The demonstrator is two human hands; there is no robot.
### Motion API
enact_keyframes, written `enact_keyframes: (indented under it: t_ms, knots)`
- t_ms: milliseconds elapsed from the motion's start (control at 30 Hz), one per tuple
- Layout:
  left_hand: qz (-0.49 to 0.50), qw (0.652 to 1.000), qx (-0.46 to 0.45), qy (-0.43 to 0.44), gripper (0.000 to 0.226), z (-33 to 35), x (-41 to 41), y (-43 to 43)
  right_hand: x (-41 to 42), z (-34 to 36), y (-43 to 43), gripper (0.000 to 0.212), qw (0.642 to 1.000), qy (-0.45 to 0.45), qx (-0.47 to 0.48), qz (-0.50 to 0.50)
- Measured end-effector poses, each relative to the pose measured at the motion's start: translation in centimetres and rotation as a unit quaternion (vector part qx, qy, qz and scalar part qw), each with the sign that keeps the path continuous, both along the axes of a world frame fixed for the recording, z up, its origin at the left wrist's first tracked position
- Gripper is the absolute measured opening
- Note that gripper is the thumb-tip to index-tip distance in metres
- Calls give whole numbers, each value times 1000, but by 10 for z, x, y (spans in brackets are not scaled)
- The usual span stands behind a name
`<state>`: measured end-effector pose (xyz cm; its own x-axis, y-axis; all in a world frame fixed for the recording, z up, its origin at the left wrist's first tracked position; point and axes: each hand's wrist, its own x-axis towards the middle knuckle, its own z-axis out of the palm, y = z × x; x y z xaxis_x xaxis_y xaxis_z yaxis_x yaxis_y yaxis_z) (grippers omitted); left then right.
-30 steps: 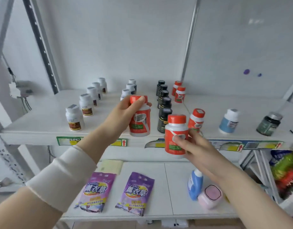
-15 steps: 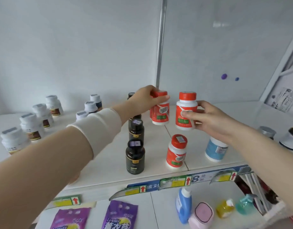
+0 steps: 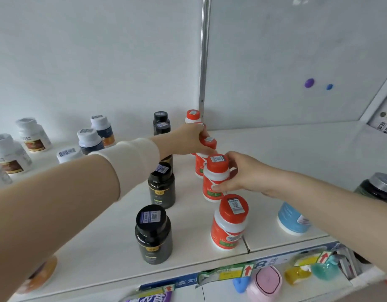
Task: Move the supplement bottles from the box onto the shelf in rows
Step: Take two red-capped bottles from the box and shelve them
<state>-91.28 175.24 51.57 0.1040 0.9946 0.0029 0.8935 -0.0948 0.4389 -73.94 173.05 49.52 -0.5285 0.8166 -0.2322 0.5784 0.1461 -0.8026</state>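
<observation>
Right-hand bottle: a red-capped white plastic supplement bottle with a red label (image 3: 216, 182) is being held upright, second from the front in the red row on the white shelf (image 3: 297, 153).
Right hand (image 3: 244, 174): thumb and fingers are wrapped round that bottle's shoulder and body.
Left-hand bottle: a second red-capped bottle (image 3: 208, 142) is seen just behind. Only its cap and a strip of label show, and the rest is blocked by the hand and the nearer bottle.
Left hand (image 3: 186, 140): curled tight on that second bottle. The fingertips overlap another red cap farther back, so the exact grip is hard to make out.
Front of row: one red-labelled bottle (image 3: 229, 223) is left standing alone by the shelf edge.
Neighbouring row: black round bottles (image 3: 154, 234) are lined up to the left, the middle ones covered by the left forearm.
Far left: white bottles with brown labels (image 3: 33, 134) are blurred and partly cut off.
Right side: a pale blue bottle (image 3: 291, 217) is half hidden under the right forearm, and a dark jar with a silver lid (image 3: 379, 188) is clipped by the frame.
</observation>
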Motion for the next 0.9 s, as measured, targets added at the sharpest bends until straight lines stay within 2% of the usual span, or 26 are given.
enact_keyframes:
  t_ms: [300,733,900]
  knots:
    - [-13,999,-31,12,50,2,-3,3,-4,-3,2,62,999,-27,-9,22]
    - [-21,999,-38,2,54,-1,2,0,-5,-5,-4,67,999,-39,-4,-6]
    - [-15,999,-48,21,62,18,3,-16,4,13,-8,78,998,-57,27,-26]
